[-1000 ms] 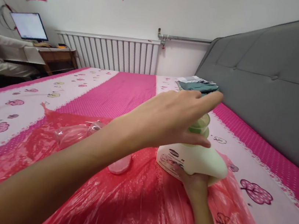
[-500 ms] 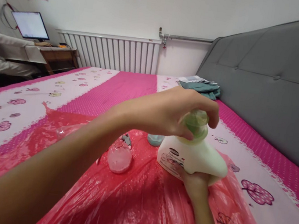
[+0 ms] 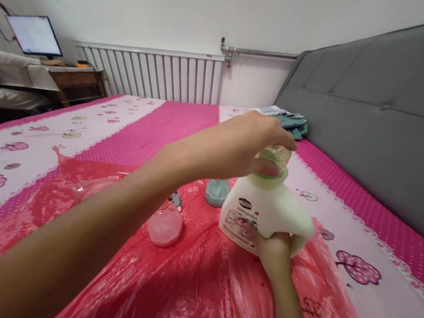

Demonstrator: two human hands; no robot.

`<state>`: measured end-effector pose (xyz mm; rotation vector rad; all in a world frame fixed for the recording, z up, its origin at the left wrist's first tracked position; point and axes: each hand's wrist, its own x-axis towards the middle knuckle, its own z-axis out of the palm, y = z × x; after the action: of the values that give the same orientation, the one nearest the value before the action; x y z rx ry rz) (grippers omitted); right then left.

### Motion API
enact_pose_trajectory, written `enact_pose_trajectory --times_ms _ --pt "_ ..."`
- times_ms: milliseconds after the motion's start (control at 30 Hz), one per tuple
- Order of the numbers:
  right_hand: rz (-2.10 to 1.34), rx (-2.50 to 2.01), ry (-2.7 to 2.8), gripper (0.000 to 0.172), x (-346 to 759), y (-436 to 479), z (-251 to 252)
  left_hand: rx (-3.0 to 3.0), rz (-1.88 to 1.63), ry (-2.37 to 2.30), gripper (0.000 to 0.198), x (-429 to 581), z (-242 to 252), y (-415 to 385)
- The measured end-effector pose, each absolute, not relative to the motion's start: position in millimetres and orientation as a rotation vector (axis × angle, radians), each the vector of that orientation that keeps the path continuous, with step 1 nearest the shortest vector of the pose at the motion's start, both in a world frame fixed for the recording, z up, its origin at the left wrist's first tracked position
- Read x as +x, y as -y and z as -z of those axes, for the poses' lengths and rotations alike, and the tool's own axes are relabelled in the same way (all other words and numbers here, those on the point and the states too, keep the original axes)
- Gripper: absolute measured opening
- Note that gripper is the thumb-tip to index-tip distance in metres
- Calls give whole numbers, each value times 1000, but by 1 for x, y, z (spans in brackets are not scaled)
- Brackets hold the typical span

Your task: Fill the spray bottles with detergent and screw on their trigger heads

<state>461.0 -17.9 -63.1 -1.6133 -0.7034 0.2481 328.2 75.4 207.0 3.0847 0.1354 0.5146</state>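
Observation:
A white laundry detergent bottle (image 3: 279, 210) with a printed label stands on a red plastic sheet (image 3: 177, 291). My right hand (image 3: 272, 249) is closed around its handle, low on the right side. From above, my left hand (image 3: 259, 142) grips the see-through green cap (image 3: 277, 157) on the bottle's neck, with fingers on its far side and thumb in front. Left of the bottle sits a small teal translucent container (image 3: 217, 192). A small round clear bottle (image 3: 165, 224) rests nearer to me, partly hidden by my left forearm.
Behind the round bottle, a grey tool (image 3: 176, 200) shows in part. A clear plastic bottle (image 3: 92, 186) lies at the left. Folded clothes (image 3: 293, 124) lie by the grey headboard (image 3: 387, 89). At far left, a person's sleeve (image 3: 5, 57) rests at a desk with a monitor (image 3: 35, 34).
The detergent bottle stands more upright, its neck shifted slightly left. My left hand has turned with the cap, its fingers now less spread over the top. The view has shifted slightly.

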Motion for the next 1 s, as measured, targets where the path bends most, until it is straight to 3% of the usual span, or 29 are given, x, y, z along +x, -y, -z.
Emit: enact_pose_trajectory --times_ms 167,367,533,700,867,1000 --pt "-222 -1591 723 97 462 17 62 2991 -307 93 35 327 -218 -82" --pt "-186 -1596 704 96 462 16 63 3141 -763 -390 37 331 -202 -69" --pt "-189 -1609 705 95 463 15 65 3258 -490 -310 26 329 -210 -72" --pt "-201 -1608 711 93 462 17 65 3258 -458 -201 25 323 -217 -74" --pt "-218 -1600 724 96 463 17 65 3251 -525 -473 43 331 -201 -61" --pt "-234 -1599 738 96 464 16 66 3228 -487 -308 27 338 -191 -68"
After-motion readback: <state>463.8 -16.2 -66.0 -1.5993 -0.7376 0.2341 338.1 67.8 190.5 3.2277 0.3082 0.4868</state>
